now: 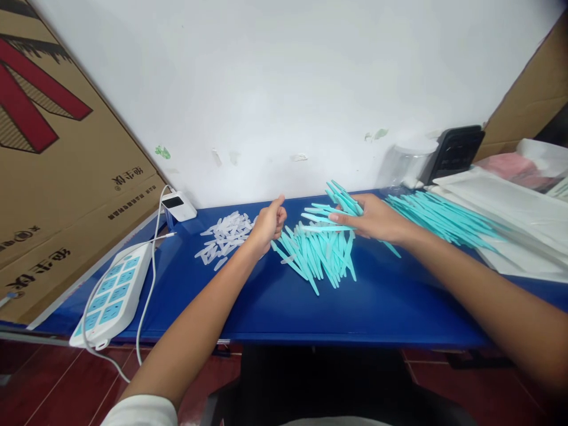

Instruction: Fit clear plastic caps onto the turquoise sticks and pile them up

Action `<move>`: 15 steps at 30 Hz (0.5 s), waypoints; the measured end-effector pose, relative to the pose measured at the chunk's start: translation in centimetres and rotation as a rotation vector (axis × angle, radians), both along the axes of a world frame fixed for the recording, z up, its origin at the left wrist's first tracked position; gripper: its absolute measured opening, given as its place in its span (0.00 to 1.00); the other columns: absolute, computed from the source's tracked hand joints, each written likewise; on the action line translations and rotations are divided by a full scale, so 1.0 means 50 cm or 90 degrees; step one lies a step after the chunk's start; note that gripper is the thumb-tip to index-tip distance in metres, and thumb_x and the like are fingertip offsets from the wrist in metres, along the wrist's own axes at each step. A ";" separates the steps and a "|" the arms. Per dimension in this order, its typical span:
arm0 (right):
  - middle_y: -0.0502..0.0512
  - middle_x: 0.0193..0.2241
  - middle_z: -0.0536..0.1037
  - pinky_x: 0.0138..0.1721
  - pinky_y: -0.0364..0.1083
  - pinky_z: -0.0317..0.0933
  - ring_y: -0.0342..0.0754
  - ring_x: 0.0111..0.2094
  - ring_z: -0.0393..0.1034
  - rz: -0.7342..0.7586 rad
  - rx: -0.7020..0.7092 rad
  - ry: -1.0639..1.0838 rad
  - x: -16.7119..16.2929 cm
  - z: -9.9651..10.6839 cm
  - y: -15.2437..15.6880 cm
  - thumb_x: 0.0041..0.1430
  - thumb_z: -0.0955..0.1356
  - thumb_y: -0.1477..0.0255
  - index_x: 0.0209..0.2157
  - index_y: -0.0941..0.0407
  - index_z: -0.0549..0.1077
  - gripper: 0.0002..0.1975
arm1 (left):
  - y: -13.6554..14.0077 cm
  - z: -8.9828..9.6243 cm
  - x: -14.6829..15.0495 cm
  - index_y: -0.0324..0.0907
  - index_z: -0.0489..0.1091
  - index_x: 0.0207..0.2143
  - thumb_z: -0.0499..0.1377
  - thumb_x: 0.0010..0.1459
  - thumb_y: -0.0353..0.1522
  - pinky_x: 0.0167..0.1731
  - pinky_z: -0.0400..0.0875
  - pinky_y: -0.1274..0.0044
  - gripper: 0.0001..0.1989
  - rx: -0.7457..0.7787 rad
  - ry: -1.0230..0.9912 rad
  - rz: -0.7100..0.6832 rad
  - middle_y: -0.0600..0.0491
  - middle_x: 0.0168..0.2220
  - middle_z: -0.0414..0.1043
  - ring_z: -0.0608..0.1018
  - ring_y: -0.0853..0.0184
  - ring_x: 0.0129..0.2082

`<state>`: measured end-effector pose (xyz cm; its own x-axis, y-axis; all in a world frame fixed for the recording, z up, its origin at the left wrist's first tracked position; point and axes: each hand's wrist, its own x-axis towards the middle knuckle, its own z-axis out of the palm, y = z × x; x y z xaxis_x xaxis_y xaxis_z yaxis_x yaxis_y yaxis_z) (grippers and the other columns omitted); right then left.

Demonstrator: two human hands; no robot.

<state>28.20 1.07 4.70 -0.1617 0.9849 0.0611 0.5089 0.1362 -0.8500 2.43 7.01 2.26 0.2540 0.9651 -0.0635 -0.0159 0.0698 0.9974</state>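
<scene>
Turquoise sticks (317, 254) lay in a loose pile at the middle of the blue tabletop (275, 319), with more of them in the right hand and in another pile farther right. At the far left stood a printed cardboard box (84, 177) with a red design. Just beside it, a white power strip (113, 296) with light-blue sockets lay at a slant, a white cable (153, 266) running over and past it. Behind the strip, near the white wall (275, 89), was a small white device (181, 207) with a dark screen.

Next came a scattered heap of small translucent pieces (228, 236). Between this heap and the middle pile was the left hand (270, 222), thumb raised, the other fingers curled inward; I could not tell whether they held anything. A few pale slips showed among the sticks of the middle pile.

Above that pile's right side, the right hand (370, 216) had its fingers clamped on a fanned bundle of sticks, their ends pointing up and left. One stick showed below the wrist. Farther right, the other pile lay near a clear jar (406, 165), a dark upright object (457, 151) and stacked white sheets (528, 219), with something pink (510, 168) behind the sheets.
</scene>
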 end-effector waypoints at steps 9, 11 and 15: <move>0.43 0.18 0.62 0.21 0.44 0.50 0.42 0.18 0.56 -0.004 0.001 -0.004 0.000 -0.002 0.002 0.55 0.76 0.48 0.30 0.52 0.66 0.25 | 0.000 0.001 -0.009 0.40 0.63 0.32 0.71 0.59 0.44 0.15 0.46 0.86 0.23 -0.091 -0.135 -0.158 0.60 0.28 0.55 0.54 0.80 0.19; 0.44 0.18 0.63 0.21 0.44 0.51 0.41 0.18 0.57 -0.004 0.003 -0.001 0.000 -0.003 0.003 0.55 0.76 0.48 0.30 0.52 0.66 0.25 | 0.003 -0.006 -0.009 0.40 0.65 0.34 0.73 0.56 0.44 0.16 0.47 0.86 0.23 -0.079 -0.142 -0.177 0.61 0.27 0.54 0.54 0.80 0.19; 0.44 0.18 0.63 0.21 0.44 0.51 0.41 0.18 0.57 -0.012 0.001 -0.004 0.002 -0.005 0.006 0.55 0.77 0.49 0.29 0.52 0.65 0.25 | 0.007 -0.013 -0.012 0.36 0.72 0.46 0.73 0.58 0.36 0.17 0.49 0.84 0.20 -0.077 -0.139 -0.165 0.58 0.31 0.62 0.56 0.80 0.19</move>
<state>28.29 1.37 4.42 -0.1433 0.9878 0.0616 0.5161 0.1277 -0.8469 1.84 7.35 1.62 0.5101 0.8554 -0.0904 -0.1941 0.2169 0.9567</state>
